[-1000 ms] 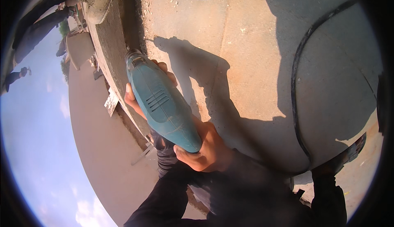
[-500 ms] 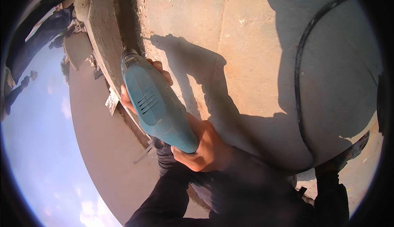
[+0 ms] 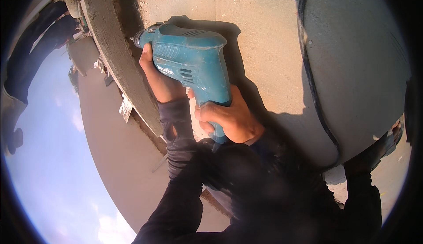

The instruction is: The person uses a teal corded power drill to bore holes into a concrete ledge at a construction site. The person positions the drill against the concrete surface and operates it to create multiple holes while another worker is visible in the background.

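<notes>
A teal power drill (image 3: 189, 54) is held in both my hands, its body lying across the view with the chuck end to the left. My right hand (image 3: 235, 119) is wrapped round the pistol grip, fingers closed. Under the front of the body, close behind the chuck (image 3: 140, 38), my left hand (image 3: 162, 80) supports the tool with its thumb up along the near side. Most of the left fingers are hidden behind the drill. The chuck points at the rough edge of a concrete ledge (image 3: 112, 45); whether the tip touches it I cannot tell.
A black cable (image 3: 307, 63) curves down the grey concrete surface (image 3: 269, 45) at the right. A pale scrap (image 3: 125, 108) sits by the ledge. Another person's dark-clothed legs (image 3: 31, 54) show at the far left. Sky fills the lower left.
The drill has turned from pointing up and away to lying sideways, chuck to the left, with its side now showing. Both hands stay on it, and my left forearm has come into view.
</notes>
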Action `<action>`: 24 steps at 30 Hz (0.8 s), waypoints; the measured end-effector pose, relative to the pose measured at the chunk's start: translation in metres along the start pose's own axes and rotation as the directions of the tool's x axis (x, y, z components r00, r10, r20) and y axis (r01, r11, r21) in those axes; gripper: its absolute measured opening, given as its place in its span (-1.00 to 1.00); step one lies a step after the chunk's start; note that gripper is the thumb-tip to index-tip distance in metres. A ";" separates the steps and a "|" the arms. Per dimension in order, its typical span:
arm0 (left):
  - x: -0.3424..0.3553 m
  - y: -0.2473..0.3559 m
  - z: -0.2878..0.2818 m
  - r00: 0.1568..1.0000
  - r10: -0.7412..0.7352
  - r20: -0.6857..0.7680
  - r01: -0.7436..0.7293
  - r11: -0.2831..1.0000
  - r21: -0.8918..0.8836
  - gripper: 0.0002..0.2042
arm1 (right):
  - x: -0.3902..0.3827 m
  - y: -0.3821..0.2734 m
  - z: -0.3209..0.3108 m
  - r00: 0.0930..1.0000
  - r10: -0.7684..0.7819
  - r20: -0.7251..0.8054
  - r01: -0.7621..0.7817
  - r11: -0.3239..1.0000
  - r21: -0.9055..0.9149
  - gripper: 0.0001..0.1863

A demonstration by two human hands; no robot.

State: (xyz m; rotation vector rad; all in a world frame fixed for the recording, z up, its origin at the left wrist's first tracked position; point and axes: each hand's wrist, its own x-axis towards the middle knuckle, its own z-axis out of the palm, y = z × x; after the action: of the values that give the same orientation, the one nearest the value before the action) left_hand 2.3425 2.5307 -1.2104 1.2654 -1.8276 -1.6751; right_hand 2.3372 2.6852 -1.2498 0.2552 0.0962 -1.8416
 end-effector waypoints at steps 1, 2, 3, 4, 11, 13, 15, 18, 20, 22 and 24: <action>-0.001 0.000 0.004 1.000 -0.011 0.007 0.011 1.000 -0.001 -0.51 | -0.002 -0.001 0.000 1.000 -0.006 -0.007 0.006 1.000 -0.012 -0.72; -0.002 0.000 0.009 1.000 -0.016 0.019 0.017 0.999 -0.042 -0.50 | -0.004 -0.005 0.000 1.000 -0.016 -0.009 0.016 1.000 -0.014 -0.74; -0.003 0.001 0.011 1.000 -0.005 0.029 0.005 1.000 -0.011 -0.50 | -0.005 -0.006 -0.001 1.000 -0.023 0.002 0.023 1.000 -0.015 -0.74; -0.005 0.002 0.012 0.999 0.006 0.037 -0.007 1.000 0.018 -0.50 | -0.006 -0.008 -0.002 1.000 -0.027 0.013 0.027 0.999 -0.018 -0.75; -0.007 0.002 0.005 1.000 0.008 0.015 -0.009 0.999 0.032 -0.51 | -0.006 -0.001 -0.005 0.998 -0.024 0.056 0.028 0.997 -0.071 -0.78; -0.006 0.003 0.002 1.000 0.016 0.013 -0.016 1.000 0.027 -0.51 | -0.005 0.010 -0.004 0.956 -0.286 0.062 0.291 0.911 -0.291 -0.80; -0.006 0.003 -0.002 0.999 0.039 -0.018 -0.038 0.999 0.028 -0.51 | -0.003 0.012 -0.003 0.953 -0.296 0.069 0.302 0.895 -0.329 -0.83; -0.005 0.004 -0.007 0.993 0.112 -0.037 -0.109 0.990 0.087 -0.52 | -0.001 0.005 -0.001 0.991 -0.123 0.048 0.132 0.956 -0.263 -0.83; -0.009 0.009 -0.005 0.983 0.178 0.046 -0.183 0.967 0.177 -0.52 | -0.004 0.008 0.001 0.968 -0.249 0.040 0.244 0.884 -0.398 -0.83; -0.007 0.005 -0.016 0.988 0.155 0.027 -0.157 0.979 0.131 -0.52 | 0.002 0.016 -0.003 0.958 -0.276 0.079 0.280 0.839 -0.467 -0.81; -0.002 0.001 -0.028 0.987 0.155 0.037 -0.158 0.984 0.082 -0.52 | 0.004 0.018 -0.002 0.944 -0.313 0.102 0.319 0.790 -0.524 -0.80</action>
State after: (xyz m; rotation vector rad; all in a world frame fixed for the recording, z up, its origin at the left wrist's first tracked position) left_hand 2.3651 2.5152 -1.2019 1.1023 -1.9797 -1.5564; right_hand 2.3535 2.6770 -1.2515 -0.1789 0.6757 -2.0634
